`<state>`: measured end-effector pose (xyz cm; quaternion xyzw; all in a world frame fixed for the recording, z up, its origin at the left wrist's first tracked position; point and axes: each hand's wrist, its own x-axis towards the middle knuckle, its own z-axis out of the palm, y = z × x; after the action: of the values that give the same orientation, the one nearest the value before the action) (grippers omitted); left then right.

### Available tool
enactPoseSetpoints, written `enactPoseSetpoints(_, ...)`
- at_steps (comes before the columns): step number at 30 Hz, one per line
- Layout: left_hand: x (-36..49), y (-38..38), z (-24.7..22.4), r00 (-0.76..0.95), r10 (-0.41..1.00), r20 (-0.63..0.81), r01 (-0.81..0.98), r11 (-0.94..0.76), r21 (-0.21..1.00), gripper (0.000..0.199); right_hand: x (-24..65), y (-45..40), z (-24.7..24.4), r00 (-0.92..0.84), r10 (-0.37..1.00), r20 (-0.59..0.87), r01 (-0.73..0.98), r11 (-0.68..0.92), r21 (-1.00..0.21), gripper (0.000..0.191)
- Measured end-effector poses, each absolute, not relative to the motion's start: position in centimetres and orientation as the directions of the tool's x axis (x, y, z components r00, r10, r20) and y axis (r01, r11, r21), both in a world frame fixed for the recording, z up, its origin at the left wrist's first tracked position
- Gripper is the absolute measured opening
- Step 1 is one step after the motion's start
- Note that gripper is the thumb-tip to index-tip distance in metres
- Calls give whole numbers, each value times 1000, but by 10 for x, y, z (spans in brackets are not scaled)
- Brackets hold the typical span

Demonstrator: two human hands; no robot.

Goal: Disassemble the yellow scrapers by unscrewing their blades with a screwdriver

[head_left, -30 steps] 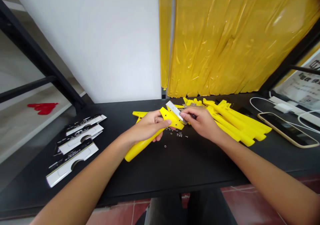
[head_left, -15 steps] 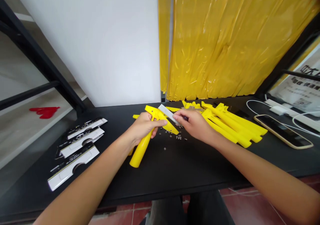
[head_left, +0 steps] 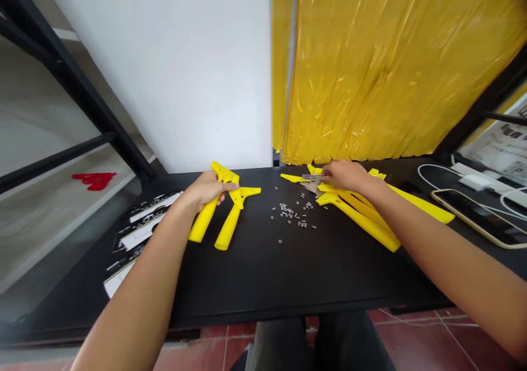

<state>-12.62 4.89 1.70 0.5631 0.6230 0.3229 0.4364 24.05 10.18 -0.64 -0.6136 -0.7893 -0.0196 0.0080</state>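
My left hand (head_left: pixel 212 190) is closed round a yellow plastic part (head_left: pixel 203 224) with a tubular handle and a flat winged head. Just right of it another yellow part (head_left: pixel 229 229) of similar shape lies on the black table (head_left: pixel 263 283). My right hand (head_left: pixel 340 174) is closed on a flat silvery metal piece (head_left: pixel 313 178), above the pile of yellow parts (head_left: pixel 366 224) on the right. Between the hands, several small screws and nuts (head_left: pixel 288 212) are scattered on the tabletop.
White and black boxes (head_left: pixel 140 234) lie at the left. A phone (head_left: pixel 477 217), white cables and a power strip (head_left: pixel 489 187) are at the right. A white panel (head_left: pixel 164 74) and yellow sheeting (head_left: pixel 391 74) stand behind. A red item (head_left: pixel 96 180) rests on the left shelf.
My left hand has moved left with its yellow part, beside another one on the table. My right hand has moved right with the metal piece, away from the left hand's part, uncovering the screws.
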Motion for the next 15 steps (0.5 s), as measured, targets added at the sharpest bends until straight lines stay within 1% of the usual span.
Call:
enactPoseSetpoints(5,-136,53,7,-36,970,-242,503,227,834,23,246,95,-16,-267,959,91,964,267,9,31)
enactPoseSetpoints(9,-142,55,2,-43,955,-294,571,265,777,28,247,95,-18,-338,931,136,939,343,-16,29)
enactPoseSetpoints(11,-146,57,2,-85,961,-263,643,254,723,30,248,96,-18,-373,916,149,925,380,-25,27)
enactPoseSetpoints(15,-155,64,5,-168,976,-138,765,218,606,28,251,96,-20,-399,900,178,911,411,-38,28)
